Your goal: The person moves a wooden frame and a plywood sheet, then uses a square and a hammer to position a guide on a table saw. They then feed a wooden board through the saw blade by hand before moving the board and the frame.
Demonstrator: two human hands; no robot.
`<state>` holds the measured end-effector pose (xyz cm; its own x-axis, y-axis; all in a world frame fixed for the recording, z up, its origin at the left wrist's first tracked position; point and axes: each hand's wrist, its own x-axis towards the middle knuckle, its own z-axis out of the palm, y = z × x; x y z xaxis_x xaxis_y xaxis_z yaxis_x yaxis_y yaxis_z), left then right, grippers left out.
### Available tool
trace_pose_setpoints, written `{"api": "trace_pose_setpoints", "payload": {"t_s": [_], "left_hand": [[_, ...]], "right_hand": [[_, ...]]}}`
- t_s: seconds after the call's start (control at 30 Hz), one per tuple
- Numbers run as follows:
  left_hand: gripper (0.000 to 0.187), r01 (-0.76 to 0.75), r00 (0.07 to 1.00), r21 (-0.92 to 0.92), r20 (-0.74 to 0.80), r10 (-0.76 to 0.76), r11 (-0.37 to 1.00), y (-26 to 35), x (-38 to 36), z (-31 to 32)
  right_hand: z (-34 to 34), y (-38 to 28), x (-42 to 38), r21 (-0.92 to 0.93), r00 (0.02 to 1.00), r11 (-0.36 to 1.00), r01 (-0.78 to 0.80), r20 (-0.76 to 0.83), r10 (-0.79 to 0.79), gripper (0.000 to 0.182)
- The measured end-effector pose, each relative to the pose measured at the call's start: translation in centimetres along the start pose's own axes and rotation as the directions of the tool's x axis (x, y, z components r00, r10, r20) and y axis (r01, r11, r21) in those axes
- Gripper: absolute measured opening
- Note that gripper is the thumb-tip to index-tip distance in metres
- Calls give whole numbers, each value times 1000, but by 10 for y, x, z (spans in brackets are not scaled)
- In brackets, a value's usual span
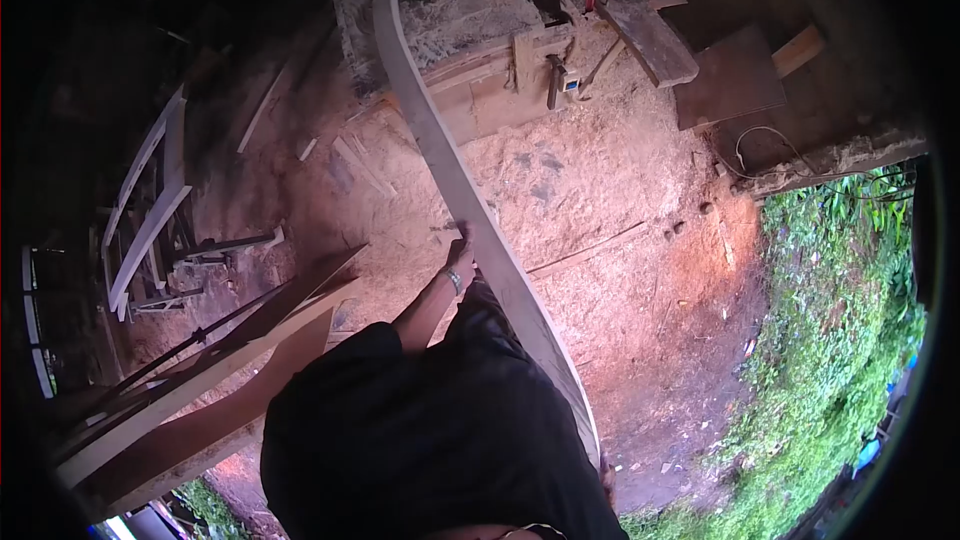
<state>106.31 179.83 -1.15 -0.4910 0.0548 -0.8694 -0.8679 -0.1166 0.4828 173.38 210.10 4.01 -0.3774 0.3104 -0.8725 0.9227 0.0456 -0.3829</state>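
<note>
The long, pale, gently curved wooden plank (470,190) is running from beside the person's dark-clothed body up across the sawdust-covered floor (600,200) toward the sawdust-strewn wooden desk (480,90), and the left hand (460,252) is closing on its near edge partway along — the right hand is staying out of view, so its grip cannot be told. Judging by this, the plank is being carried or steadied lengthwise, and any further shift is calling for a firm hold against its springy length. No containers are showing — only stacked planks (200,380) lower left.
</note>
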Motion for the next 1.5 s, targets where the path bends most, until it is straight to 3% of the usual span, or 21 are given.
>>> {"api": "trace_pose_setpoints", "payload": {"t_s": [0.03,0.13,0.27,0.33,0.43,0.53,0.6,0.63,0.7,0.77,0.83,0.93,1.1,1.2,1.33,1.37,1.4,1.47,1.5], "left_hand": [[63,-11,998,0,68,11,1000,-1,-9,-3],[54,-91,992,15,84,89,996,2,-8,0],[57,-158,985,113,89,148,981,6,-24,13],[60,-359,933,317,105,344,878,-10,0,17],[63,-482,861,604,190,472,635,8,-54,29],[56,-558,793,681,269,546,475,2,-27,22],[60,-460,823,764,176,539,453,35,-60,35],[62,-532,763,731,194,617,428,32,-40,32],[56,-569,811,353,94,577,743,42,-23,44],[52,-603,796,153,61,602,783,53,-13,58],[50,-716,693,207,92,715,667,70,-11,76],[59,-630,775,202,225,591,749,75,33,65],[58,-529,848,285,197,492,799,100,44,69],[68,-461,884,245,207,419,853,109,34,73],[61,-413,910,295,177,376,862,117,32,77],[62,-400,915,304,183,359,865,118,35,77],[62,-402,915,314,172,365,860,118,38,77],[63,-411,912,330,151,382,850,121,43,78],[64,-409,912,326,165,375,852,122,52,77]], "right_hand": [[0,-4,-1,-69,1000,997,23,-12,-24,47],[4,-11,6,-170,998,984,52,-28,-58,44],[5,-10,10,-259,996,964,65,-37,-77,41],[6,-10,16,-292,995,953,77,-40,-93,40],[6,-1,23,-345,995,935,79,-26,-93,38],[8,8,36,-403,994,910,97,-3,-107,37],[10,13,45,-441,994,892,104,7,-112,37],[12,17,50,-460,993,881,111,15,-117,36],[20,21,57,-500,991,857,126,31,-128,37],[29,25,66,-542,988,827,150,47,-148,37],[38,24,82,-583,982,793,177,57,-178,37],[47,31,101,-652,969,723,229,84,-232,39],[58,32,132,-742,939,596,309,138,-314,42],[59,43,145,-795,909,483,366,195,-368,45],[58,64,164,-865,833,242,440,293,-470,49],[53,45,164,-908,898,75,413,392,-202,55],[49,44,173,-881,885,-90,464,457,83,62],[66,57,183,-665,897,-666,338,441,15,64],[66,59,182,-604,888,-756,253,455,-67,64]]}}
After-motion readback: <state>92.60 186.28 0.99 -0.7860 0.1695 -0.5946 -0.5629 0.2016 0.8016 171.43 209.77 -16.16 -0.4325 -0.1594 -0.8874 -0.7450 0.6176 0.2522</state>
